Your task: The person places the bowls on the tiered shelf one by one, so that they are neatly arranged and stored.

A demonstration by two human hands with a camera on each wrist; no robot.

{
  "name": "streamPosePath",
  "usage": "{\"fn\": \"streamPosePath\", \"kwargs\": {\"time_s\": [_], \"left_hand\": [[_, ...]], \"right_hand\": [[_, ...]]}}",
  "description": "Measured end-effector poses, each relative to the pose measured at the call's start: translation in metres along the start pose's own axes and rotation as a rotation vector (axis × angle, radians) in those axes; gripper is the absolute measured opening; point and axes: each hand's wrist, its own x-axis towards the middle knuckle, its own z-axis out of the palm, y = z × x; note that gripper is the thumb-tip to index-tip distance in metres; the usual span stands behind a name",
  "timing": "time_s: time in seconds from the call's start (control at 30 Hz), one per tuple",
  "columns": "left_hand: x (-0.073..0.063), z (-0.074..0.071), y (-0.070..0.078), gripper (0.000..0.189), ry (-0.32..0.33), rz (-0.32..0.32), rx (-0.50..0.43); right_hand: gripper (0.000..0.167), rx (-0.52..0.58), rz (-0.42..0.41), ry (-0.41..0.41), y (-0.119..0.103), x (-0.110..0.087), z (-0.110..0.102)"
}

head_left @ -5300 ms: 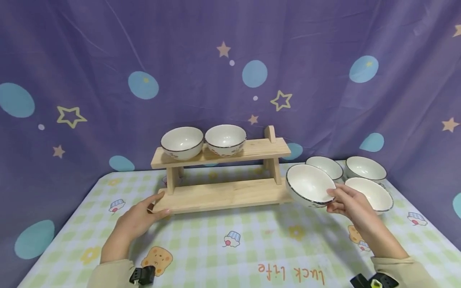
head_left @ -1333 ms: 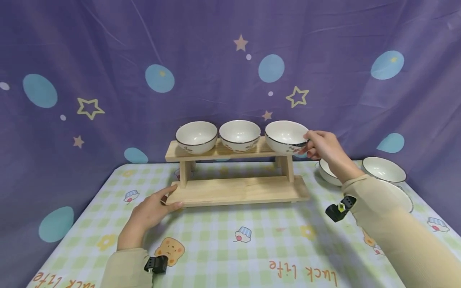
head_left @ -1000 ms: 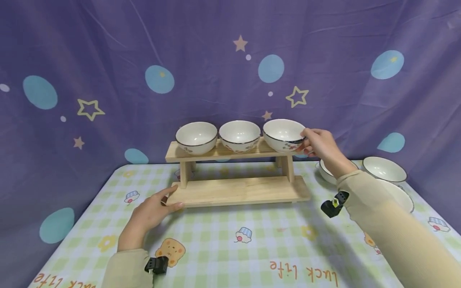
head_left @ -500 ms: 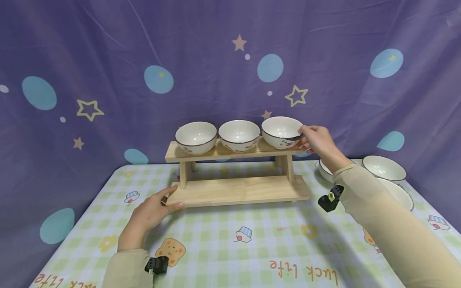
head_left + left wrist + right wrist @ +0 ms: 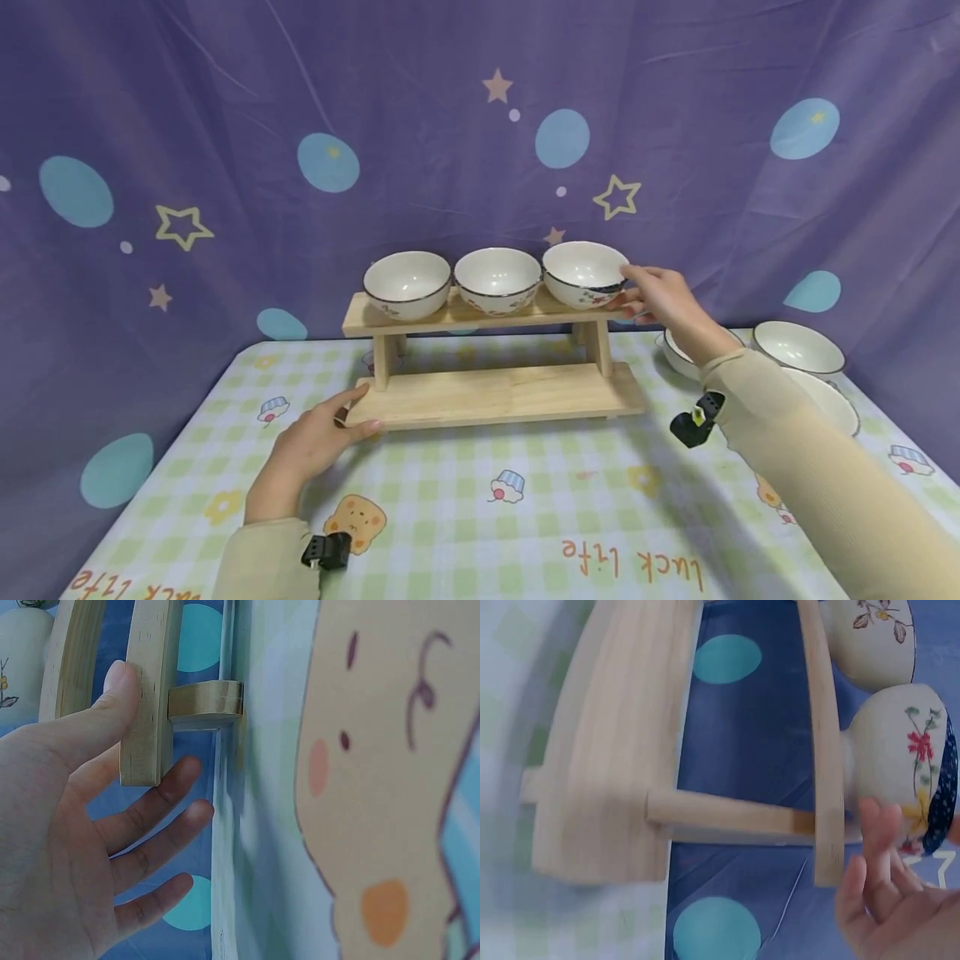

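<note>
A two-tier wooden shelf (image 5: 495, 395) stands on the table, with three white floral bowls in a row on its upper board. My left hand (image 5: 309, 442) grips the left end of the lower board; in the left wrist view the thumb lies on the board and the other fingers spread past its end. At the right end of the top tier, my right hand (image 5: 663, 298) holds the dark-rimmed bowl (image 5: 581, 275), thumb at the rim and fingertips against its outer wall. The middle bowl (image 5: 497, 279) and left bowl (image 5: 407, 286) sit beside it.
Behind my right forearm, more white bowls stand on the table at the right, one (image 5: 798, 347) at the back and others partly hidden by the sleeve. A checkered tablecloth (image 5: 435, 533) covers the table. A purple curtain (image 5: 420, 125) hangs close behind the shelf.
The right hand has carried the bowl from right of the shelf onto the upper board. In the last second it shifted slightly left and back. The left hand keeps its grip on the shelf.
</note>
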Motion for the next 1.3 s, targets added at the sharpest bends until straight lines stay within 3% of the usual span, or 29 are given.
{"fn": "streamPosePath", "kwargs": {"time_s": [0.17, 0.3, 0.57, 0.83, 1.3], "left_hand": [[0.0, -0.001, 0.0, 0.084, -0.002, 0.007, 0.004], [-0.001, 0.0, 0.001, 0.083, -0.002, 0.001, 0.002], [-0.001, 0.001, 0.0, 0.084, 0.002, 0.01, 0.005], [-0.002, 0.0, 0.001, 0.085, 0.006, 0.012, 0.001], [-0.002, -0.001, 0.002, 0.084, 0.0, 0.015, -0.01]], "right_hand": [[0.076, 0.014, -0.015, -0.103, 0.005, -0.01, -0.011], [0.077, 0.017, -0.037, -0.133, 0.011, -0.018, -0.02], [0.068, -0.075, -0.127, -0.14, 0.026, -0.037, -0.038], [0.061, -0.166, -0.194, -0.085, 0.036, -0.062, -0.053], [0.038, -0.147, -0.342, -0.065, 0.069, -0.092, -0.077]]}}
